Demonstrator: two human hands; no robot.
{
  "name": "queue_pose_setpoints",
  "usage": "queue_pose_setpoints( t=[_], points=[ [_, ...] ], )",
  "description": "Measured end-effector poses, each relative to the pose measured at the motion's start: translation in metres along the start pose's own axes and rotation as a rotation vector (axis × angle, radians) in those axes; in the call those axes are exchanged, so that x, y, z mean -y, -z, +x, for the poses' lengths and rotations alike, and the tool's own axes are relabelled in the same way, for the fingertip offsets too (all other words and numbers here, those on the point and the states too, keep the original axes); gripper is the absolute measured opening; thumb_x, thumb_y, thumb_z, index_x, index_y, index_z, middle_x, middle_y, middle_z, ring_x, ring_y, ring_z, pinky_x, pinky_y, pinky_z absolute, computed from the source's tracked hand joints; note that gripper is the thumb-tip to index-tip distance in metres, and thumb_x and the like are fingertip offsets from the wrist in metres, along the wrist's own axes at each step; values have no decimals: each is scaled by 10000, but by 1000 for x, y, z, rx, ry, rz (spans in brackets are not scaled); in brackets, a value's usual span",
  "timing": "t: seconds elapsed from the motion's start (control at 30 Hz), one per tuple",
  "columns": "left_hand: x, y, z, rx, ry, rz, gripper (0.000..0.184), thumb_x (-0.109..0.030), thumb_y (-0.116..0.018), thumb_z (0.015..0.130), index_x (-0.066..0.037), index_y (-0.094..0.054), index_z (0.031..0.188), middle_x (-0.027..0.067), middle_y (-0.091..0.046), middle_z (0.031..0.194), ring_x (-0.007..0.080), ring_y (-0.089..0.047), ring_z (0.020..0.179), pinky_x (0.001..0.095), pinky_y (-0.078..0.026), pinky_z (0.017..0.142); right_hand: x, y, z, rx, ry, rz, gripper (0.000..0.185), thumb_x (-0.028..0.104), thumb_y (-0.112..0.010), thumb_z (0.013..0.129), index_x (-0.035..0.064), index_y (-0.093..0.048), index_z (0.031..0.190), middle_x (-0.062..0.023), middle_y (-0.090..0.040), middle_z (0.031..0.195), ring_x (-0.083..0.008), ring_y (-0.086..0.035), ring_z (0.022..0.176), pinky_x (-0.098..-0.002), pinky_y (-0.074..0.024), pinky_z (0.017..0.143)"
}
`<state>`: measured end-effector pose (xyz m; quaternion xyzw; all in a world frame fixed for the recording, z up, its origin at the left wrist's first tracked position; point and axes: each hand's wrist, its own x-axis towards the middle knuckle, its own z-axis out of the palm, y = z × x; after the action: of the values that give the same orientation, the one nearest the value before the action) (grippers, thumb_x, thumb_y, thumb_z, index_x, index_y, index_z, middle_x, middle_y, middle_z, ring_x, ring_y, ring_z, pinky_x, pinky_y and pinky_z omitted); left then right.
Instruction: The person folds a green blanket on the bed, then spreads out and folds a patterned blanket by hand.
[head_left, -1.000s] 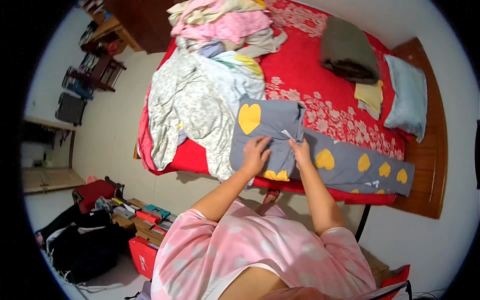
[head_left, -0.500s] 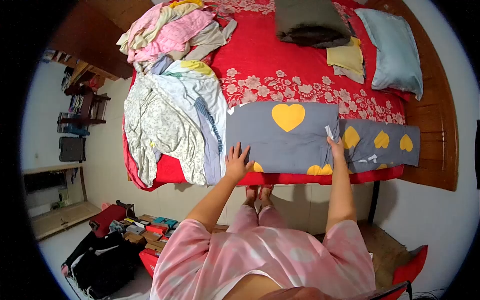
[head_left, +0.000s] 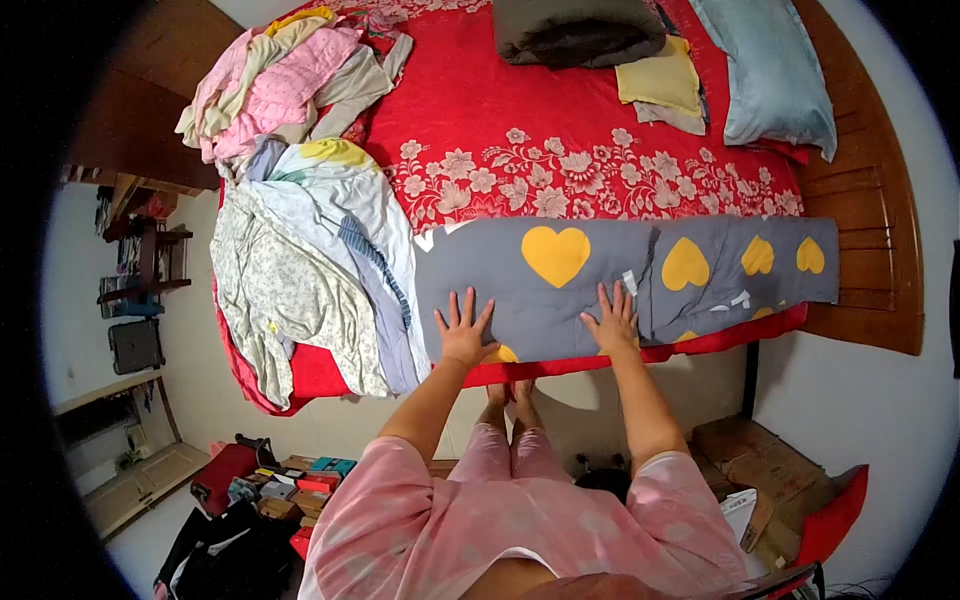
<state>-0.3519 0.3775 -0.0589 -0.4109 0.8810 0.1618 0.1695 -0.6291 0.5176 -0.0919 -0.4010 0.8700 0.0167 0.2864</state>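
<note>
A grey cloth with yellow hearts (head_left: 625,265), apparently a folded quilt or cover, lies as a long strip along the near edge of the bed. My left hand (head_left: 465,328) rests flat on its left part, fingers spread. Flat on the middle of the cloth, close to a small white tag, is my right hand (head_left: 614,318), its fingers also apart. Neither hand grips anything. A fold line crosses the strip just right of my right hand. The cloth's left end meets a pile of pale clothes (head_left: 300,250).
The bed has a red flowered sheet (head_left: 450,110). Pink and cream clothes (head_left: 290,85) lie at the far left, a dark rolled bedding bundle (head_left: 575,30) at the back. A yellow folded cloth (head_left: 660,78) and blue pillow (head_left: 770,80) lie near the wooden headboard (head_left: 865,200).
My right hand has let go of the cloth's folded edge and moved left, now lying flat. The left part of the cloth sits flatter against the right part. The view has shifted slightly.
</note>
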Motion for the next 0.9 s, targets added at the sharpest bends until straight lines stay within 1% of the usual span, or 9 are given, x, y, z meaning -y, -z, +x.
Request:
queue_pose_setpoints(
  t=[0.2, 0.23, 0.33, 0.37, 0.43, 0.57, 0.67, 0.77, 0.9],
  points=[
    [-4, -18, 29, 140, 48, 57, 981, -582, -708, 644, -377, -183, 1447, 61, 43, 1545, 381, 56, 1400, 684, -80, 1030, 3, 12, 28, 182, -27, 58, 806, 562, -549, 819, 327, -131, 1466, -39, 44, 1544, -355, -4, 1403, -620, -138, 1071],
    [-6, -5, 26, 131, 26, 48, 895, -543, -697, 681, -334, -257, 1432, 106, -78, 1533, 406, -47, 1391, 659, -112, 1043, 3, 19, 28, 211, -24, 87, 796, 551, -552, 821, 325, -141, 1465, -40, 40, 1544, -356, -3, 1403, -624, -138, 1069],
    [21, -60, 38, -410, -186, 75, 752, -479, -676, 726, -245, -380, 1376, 151, -251, 1471, 428, -203, 1343, 608, -175, 1055, -2, 26, 12, 126, 18, 175, 717, 479, -562, 839, 251, -254, 1445, -91, -87, 1530, -374, -103, 1385, -536, -185, 1094],
    [26, -71, 47, -462, -224, 54, 626, -421, -641, 757, -178, -464, 1306, 161, -383, 1382, 407, -323, 1283, 559, -237, 1047, -17, 4, 14, 71, 49, 225, 705, 462, -568, 840, 229, -277, 1438, -108, -133, 1519, -376, -141, 1376, -503, -201, 1098],
    [34, -74, 50, -439, -322, 52, 570, -411, -626, 763, -157, -507, 1260, 152, -419, 1352, 387, -340, 1276, 567, -254, 1033, -27, 1, -16, -45, 47, 252, 638, 379, -596, 844, 146, -366, 1392, -162, -278, 1463, -376, -277, 1326, -404, -266, 1085],
    [37, -79, 77, -116, -227, 1, 455, -396, -600, 774, -124, -589, 1139, 150, -496, 1272, 369, -413, 1220, 552, -306, 1002, -69, -25, -64, -151, -34, 476, 598, 336, -615, 837, 115, -411, 1354, -199, -322, 1425, -356, -334, 1298, -416, -312, 1055],
    [-1, -22, 74, -82, -293, -85, 386, -377, -598, 783, -102, -618, 1054, 152, -560, 1160, 356, -492, 1128, 506, -367, 964, -119, -28, -88, -205, -200, 560, 585, 314, -626, 830, 77, -431, 1328, -216, -409, 1358, -341, -381, 1270, -397, -343, 1036],
    [-67, 24, 67, -292, -394, -100, 299, -290, -592, 830, -96, -613, 1056, 161, -605, 1020, 339, -558, 967, 436, -448, 852, -194, -39, -90, -321, -394, 705, 546, 292, -616, 850, 32, -445, 1298, -214, -516, 1254, -324, -474, 1194, -379, -388, 993],
    [-156, 41, 75, -346, -703, -91, 371, -277, -609, 850, -111, -559, 1179, 178, -557, 1130, 341, -529, 1050, 451, -432, 888, -290, -34, -74, -499, -449, 876, 479, 303, -588, 883, 45, -471, 1269, -151, -578, 1146, -278, -568, 1026, -379, -455, 888]
  ],
)
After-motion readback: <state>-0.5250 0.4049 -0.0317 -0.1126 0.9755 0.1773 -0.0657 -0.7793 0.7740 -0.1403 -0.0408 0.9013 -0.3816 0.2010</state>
